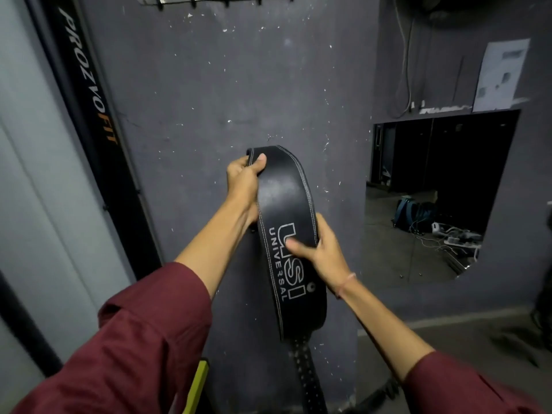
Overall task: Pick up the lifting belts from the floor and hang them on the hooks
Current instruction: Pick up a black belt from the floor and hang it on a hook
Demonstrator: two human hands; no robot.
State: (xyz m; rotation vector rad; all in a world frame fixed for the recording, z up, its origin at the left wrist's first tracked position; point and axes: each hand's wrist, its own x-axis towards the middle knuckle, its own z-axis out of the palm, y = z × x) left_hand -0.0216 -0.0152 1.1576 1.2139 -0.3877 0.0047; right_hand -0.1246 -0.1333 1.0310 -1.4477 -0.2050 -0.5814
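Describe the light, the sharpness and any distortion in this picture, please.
Head view: dim, even light; soft sheen on the belt; its lettering, the left hand and the right hand sharp; the left sleeve slightly blurred; the black post bowed by the wide lens.

Single head-worn wide-angle view, facing forward and slightly downward at close range toward a dark wall (209,100); both forearms enter from below.
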